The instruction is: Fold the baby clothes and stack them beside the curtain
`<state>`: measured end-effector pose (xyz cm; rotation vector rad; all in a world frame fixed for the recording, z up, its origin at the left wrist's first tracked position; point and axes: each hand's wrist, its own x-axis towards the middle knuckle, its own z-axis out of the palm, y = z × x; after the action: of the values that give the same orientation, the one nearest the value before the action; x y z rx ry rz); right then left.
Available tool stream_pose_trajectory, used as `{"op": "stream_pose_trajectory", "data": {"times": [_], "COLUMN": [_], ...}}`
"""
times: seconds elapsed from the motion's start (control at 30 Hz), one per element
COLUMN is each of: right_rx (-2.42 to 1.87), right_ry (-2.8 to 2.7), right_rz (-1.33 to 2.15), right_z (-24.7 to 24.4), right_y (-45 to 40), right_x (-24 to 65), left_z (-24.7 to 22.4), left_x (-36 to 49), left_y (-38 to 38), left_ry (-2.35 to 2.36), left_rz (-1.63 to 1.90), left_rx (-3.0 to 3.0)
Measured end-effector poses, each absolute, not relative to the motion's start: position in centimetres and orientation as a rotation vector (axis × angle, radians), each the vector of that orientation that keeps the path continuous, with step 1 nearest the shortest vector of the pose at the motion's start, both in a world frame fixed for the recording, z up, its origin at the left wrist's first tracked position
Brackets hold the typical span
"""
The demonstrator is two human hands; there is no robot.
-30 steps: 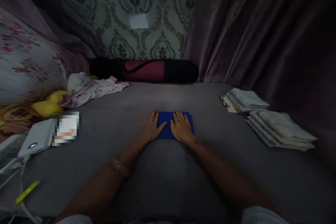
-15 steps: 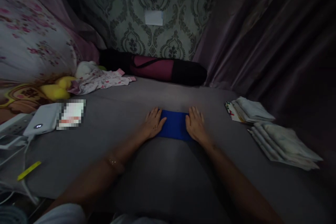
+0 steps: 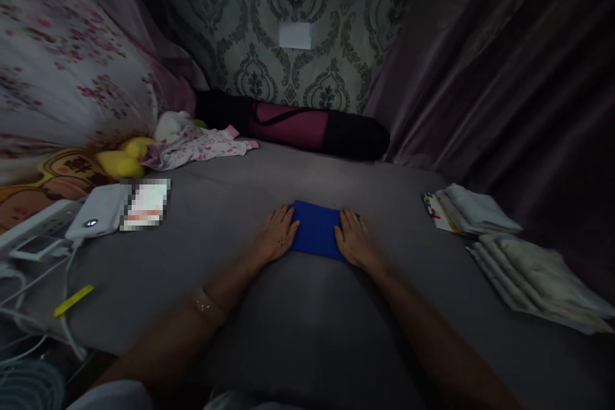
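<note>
A flat blue rectangle, which looks like folded cloth (image 3: 316, 230), lies on the grey sheet (image 3: 307, 307) in front of me. My left hand (image 3: 277, 234) rests palm down at its left edge, fingers stretched forward and thumb against the side. Over the right edge lies my right hand (image 3: 354, 238), also flat, its fingers pointing away from me and its thumb on the blue surface. Neither hand is wrapped around anything. The undersides of both palms are hidden.
Folded pale cloths (image 3: 538, 275) and a smaller stack (image 3: 480, 208) lie at right. A black and maroon long bag (image 3: 293, 125) borders the wall. At left are a white power bank (image 3: 96, 211), a power strip (image 3: 43, 227), cables, a yellow strip (image 3: 73, 300) and patterned clothing (image 3: 202, 146).
The view has shifted, so the surroundings appear farther right. My right hand has slid slightly inward and toward me on the blue cloth; the left stays at its edge.
</note>
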<state>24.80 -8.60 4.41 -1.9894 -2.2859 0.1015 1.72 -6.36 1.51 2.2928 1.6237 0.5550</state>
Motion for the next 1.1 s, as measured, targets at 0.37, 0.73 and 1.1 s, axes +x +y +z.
{"op": "stream_pose_trajectory", "data": {"times": [0.37,0.73,1.1], "right_rx": [-1.878,-1.756,-1.738], "right_ry": [-2.38,-2.424,-2.452], "right_rz": [0.158,0.159,0.155], "right_z": [4.0,4.8,4.7], "right_y": [-8.8,-8.6,-7.6], "right_x": [20.8,18.1,16.3], "left_z": [0.4,1.3,1.1], "left_x": [0.8,0.8,0.8], "left_y": [-5.6,-6.0,-5.9], "left_ry": [1.651,1.643,1.614], "left_rz": [1.024,1.047,1.08], "left_rx": [1.943,1.897,1.908]}}
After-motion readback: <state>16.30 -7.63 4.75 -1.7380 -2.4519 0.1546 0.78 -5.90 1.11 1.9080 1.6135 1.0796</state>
